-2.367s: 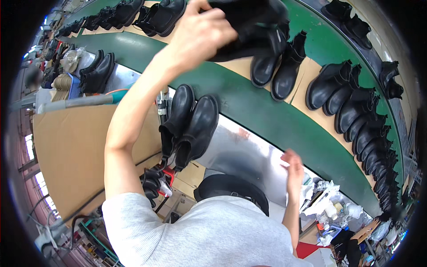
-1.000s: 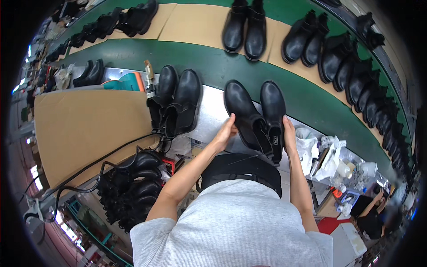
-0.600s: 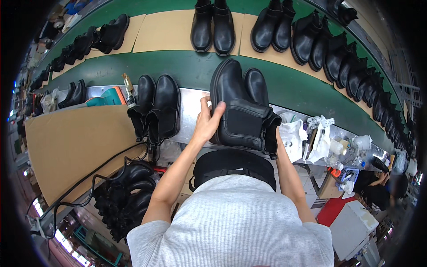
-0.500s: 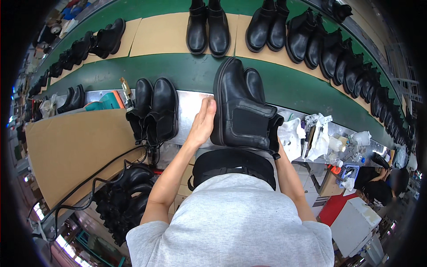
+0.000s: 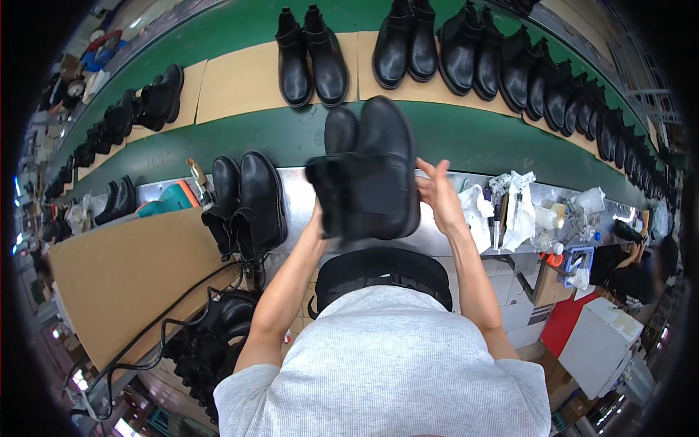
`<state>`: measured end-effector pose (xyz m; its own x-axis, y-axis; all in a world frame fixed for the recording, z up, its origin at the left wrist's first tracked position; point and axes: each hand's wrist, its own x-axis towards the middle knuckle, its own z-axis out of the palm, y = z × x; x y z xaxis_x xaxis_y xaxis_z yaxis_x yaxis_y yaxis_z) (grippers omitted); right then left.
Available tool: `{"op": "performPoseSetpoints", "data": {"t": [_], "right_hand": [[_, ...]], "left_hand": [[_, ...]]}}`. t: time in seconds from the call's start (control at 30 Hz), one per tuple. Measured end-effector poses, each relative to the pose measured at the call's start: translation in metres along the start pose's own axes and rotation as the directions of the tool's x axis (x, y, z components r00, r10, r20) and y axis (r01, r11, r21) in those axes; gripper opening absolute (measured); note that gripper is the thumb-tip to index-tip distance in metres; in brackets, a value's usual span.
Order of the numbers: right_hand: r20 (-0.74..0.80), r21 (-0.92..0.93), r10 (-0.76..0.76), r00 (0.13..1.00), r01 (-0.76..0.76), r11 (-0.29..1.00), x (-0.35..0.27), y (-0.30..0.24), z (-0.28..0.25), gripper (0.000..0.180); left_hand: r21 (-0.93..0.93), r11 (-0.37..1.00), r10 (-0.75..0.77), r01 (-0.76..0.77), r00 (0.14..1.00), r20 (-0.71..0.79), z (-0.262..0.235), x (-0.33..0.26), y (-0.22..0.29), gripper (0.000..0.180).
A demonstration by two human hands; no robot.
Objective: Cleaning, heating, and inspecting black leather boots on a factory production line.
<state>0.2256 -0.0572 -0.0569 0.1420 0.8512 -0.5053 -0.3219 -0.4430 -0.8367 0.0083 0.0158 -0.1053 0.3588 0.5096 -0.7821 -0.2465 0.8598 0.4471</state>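
Both hands, left hand (image 5: 318, 218) and right hand (image 5: 439, 195), hold a black boot pair (image 5: 368, 175) above the metal bench (image 5: 295, 191).

Black boots (image 5: 368, 182), green belt (image 5: 240, 142)

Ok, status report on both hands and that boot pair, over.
Left hand and right hand grip the black boot pair above the metal bench. Nothing blocking.
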Motion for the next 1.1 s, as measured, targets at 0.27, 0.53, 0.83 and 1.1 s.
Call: {"op": "performPoseSetpoints", "data": {"t": [0.27,0.53,0.83,1.1], "right_hand": [[0.035,-0.191,-0.127,0.991,0.132,0.973,-0.002,-0.043,0.024,0.085],[-0.150,-0.330,-0.454,0.878,0.388,0.861,0.019,0.014,0.014,0.058],[-0.172,-0.266,-0.688,0.705,0.639,0.721,0.030,0.011,0.017,0.074],[-0.333,-0.222,-0.413,0.848,0.355,0.908,0.037,-0.018,0.015,0.067]], "left_hand": [[-0.303,0.936,0.269,-0.179,0.919,0.288,0.034,-0.003,-0.012,0.041],[-0.360,0.889,0.387,-0.282,0.884,0.262,0.024,0.006,-0.007,0.068],[0.300,0.414,0.882,-0.859,0.460,0.099,0.026,0.005,0.004,0.062],[0.434,0.552,0.768,-0.712,0.637,0.069,0.048,-0.007,0.038,0.065]]}}
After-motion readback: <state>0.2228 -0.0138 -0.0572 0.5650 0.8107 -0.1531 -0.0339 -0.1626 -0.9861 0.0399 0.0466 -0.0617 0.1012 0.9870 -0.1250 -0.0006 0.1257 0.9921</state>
